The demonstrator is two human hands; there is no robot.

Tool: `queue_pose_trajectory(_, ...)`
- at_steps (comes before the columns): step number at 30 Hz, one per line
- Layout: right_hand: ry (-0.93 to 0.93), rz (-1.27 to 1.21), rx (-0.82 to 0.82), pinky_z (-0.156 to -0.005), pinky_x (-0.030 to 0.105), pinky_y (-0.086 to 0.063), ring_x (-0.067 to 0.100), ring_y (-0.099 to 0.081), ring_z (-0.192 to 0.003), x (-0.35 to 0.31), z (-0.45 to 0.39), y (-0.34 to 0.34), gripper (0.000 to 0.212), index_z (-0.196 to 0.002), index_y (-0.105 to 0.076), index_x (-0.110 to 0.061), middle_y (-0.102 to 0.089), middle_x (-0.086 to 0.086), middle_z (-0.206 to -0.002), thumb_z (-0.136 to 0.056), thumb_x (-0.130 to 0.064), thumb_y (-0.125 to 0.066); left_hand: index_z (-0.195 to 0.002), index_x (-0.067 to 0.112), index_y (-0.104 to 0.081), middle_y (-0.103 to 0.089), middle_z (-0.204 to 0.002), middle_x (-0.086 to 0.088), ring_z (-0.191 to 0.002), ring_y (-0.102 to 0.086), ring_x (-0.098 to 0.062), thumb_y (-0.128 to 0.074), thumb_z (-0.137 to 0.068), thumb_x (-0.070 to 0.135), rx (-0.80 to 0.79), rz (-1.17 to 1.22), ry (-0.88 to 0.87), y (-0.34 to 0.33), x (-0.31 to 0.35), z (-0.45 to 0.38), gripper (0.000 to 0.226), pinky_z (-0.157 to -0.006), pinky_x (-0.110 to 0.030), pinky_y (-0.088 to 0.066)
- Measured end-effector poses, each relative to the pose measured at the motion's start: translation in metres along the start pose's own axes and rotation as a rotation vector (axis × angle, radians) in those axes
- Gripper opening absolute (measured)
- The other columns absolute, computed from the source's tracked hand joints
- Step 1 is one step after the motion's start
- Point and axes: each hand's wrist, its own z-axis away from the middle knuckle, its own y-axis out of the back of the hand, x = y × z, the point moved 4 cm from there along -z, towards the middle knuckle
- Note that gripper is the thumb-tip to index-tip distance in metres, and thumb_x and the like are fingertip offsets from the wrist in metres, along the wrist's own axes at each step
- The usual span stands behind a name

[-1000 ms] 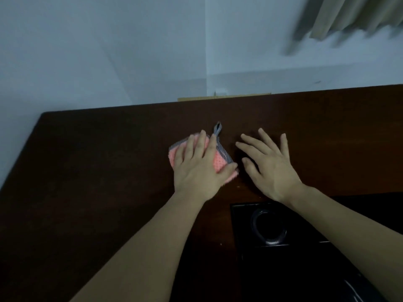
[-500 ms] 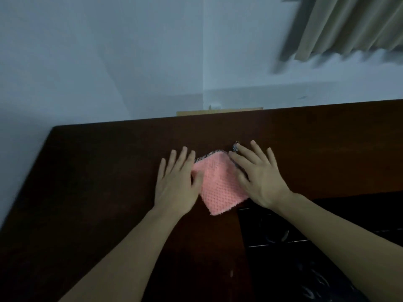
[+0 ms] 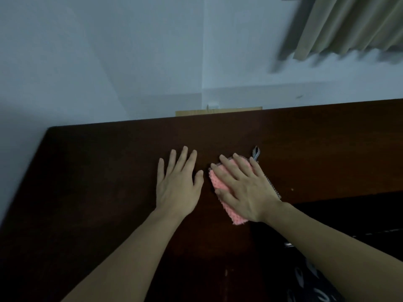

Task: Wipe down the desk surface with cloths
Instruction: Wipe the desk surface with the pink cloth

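Head view. A dark wooden desk (image 3: pixel 91 192) stands against a pale wall (image 3: pixel 109 62), with a curtain (image 3: pixel 349 25) at the upper right and a light wooden strip (image 3: pixel 218 111) behind the far edge. A dark object (image 3: pixel 349 225) occupies the near right of the desk; what it is cannot be told.

The pink cloth (image 3: pixel 220 188) lies flat on the desk at centre-right. The right hand (image 3: pixel 246 190) presses on it with straight, spread fingers. The left hand (image 3: pixel 177 184) rests flat on bare wood just beside the cloth, fingers straight and slightly apart, holding nothing.

Handling: the cloth appears soft, light and limp, with a knobbly pile. It should slide readily under palm pressure; a patterned hanging loop (image 3: pixel 256 154) at its far corner offers a pinch point.

Clearance: open wood extends left to the desk's left edge and ahead to the far edge. The dark object limits strokes to the near right.
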Motion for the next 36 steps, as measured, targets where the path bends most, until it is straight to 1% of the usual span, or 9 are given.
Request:
queue_pose_trajectory(5,-0.123,0.034,0.026,-0.125,0.053,0.006,0.023,0.016,-0.155,0.043,-0.025,0.010,0.066,-0.156,0.019,-0.043,0.017,-0.006,-0.169,-0.098,-0.069,-0.001,-0.161,0.033,-0.006,0.004,-0.169,0.007,-0.155,0.013,-0.016,-0.023,-0.107,0.049,-0.017,-0.051,-0.043,-0.010,0.014,-0.008,0.058,-0.123,-0.046,0.014)
queue_pose_trajectory(9,-0.187,-0.002,0.048,-0.125,0.053,0.006,0.023,0.013,-0.156,0.067,-0.042,0.018,0.069,-0.159,0.012,-0.041,0.012,-0.005,-0.170,-0.096,-0.067,0.001,-0.161,0.032,-0.006,0.002,-0.170,0.007,-0.155,0.011,-0.018,-0.023,-0.107,0.049,-0.009,-0.071,-0.050,-0.017,0.022,-0.013,0.059,-0.122,-0.046,0.013)
queue_pose_trajectory(13,-0.147,-0.010,0.038,-0.124,0.055,0.007,0.026,0.016,-0.156,0.055,-0.003,0.009,0.075,-0.159,0.016,-0.039,0.015,-0.003,-0.170,-0.090,-0.069,0.011,-0.161,0.032,-0.006,0.001,-0.170,0.007,-0.155,0.011,-0.017,-0.020,-0.107,0.050,-0.019,-0.046,-0.028,-0.022,0.033,-0.018,0.059,-0.124,-0.046,0.012)
queue_pose_trajectory(17,-0.095,-0.004,-0.005,-0.125,0.052,0.009,0.022,0.021,-0.155,0.060,0.038,-0.003,0.071,-0.157,0.017,-0.043,0.020,-0.007,-0.168,-0.093,-0.069,0.007,-0.161,0.031,-0.006,0.001,-0.170,0.006,-0.155,0.011,-0.017,-0.018,-0.107,0.050,-0.025,-0.031,-0.028,-0.029,0.052,-0.020,0.059,-0.124,-0.045,0.012)
queue_pose_trajectory(21,-0.082,-0.005,0.036,-0.125,0.052,0.007,0.020,0.019,-0.155,0.081,0.016,0.002,0.069,-0.158,0.014,-0.045,0.018,-0.010,-0.167,-0.095,-0.069,0.001,-0.161,0.031,-0.007,0.001,-0.170,0.006,-0.155,0.011,-0.017,-0.018,-0.107,0.049,0.001,-0.017,-0.018,-0.035,0.067,-0.026,0.058,-0.124,-0.045,0.012)
queue_pose_trajectory(27,-0.146,-0.001,0.070,-0.124,0.056,0.004,0.024,0.013,-0.156,0.108,-0.012,0.009,0.066,-0.160,0.010,-0.040,0.011,-0.003,-0.171,-0.101,-0.064,-0.007,-0.162,0.030,-0.008,0.000,-0.170,0.005,-0.156,0.009,-0.019,-0.019,-0.107,0.049,0.011,-0.085,0.017,-0.040,0.085,-0.033,0.059,-0.125,-0.047,0.010)
queue_pose_trajectory(30,-0.084,-0.029,0.056,-0.124,0.055,0.008,0.025,0.017,-0.155,0.097,0.030,0.001,0.066,-0.160,0.013,-0.038,0.015,-0.002,-0.170,-0.101,-0.063,-0.004,-0.161,0.031,-0.009,0.000,-0.170,0.004,-0.156,0.010,-0.020,-0.023,-0.107,0.048,0.001,-0.098,0.033,-0.039,0.096,-0.035,0.059,-0.124,-0.048,0.009)
queue_pose_trajectory(33,-0.013,-0.038,0.006,-0.123,0.052,0.012,0.022,0.025,-0.153,0.099,0.075,-0.010,0.066,-0.158,0.015,-0.042,0.020,-0.007,-0.168,-0.100,-0.066,-0.001,-0.160,0.037,-0.015,-0.001,-0.170,0.006,-0.156,0.009,-0.020,-0.024,-0.107,0.046,-0.014,-0.083,0.028,-0.044,0.110,-0.036,0.054,-0.124,-0.050,0.010)
queue_pose_trajectory(36,0.017,-0.033,-0.013,-0.122,0.050,0.016,0.019,0.029,-0.152,0.115,0.078,-0.012,0.065,-0.157,0.017,-0.046,0.024,-0.010,-0.166,-0.099,-0.069,-0.002,-0.159,0.041,-0.016,-0.001,-0.170,0.007,-0.156,0.009,-0.020,-0.025,-0.107,0.046,-0.007,-0.045,0.050,-0.050,0.117,-0.036,0.052,-0.123,-0.053,0.009)
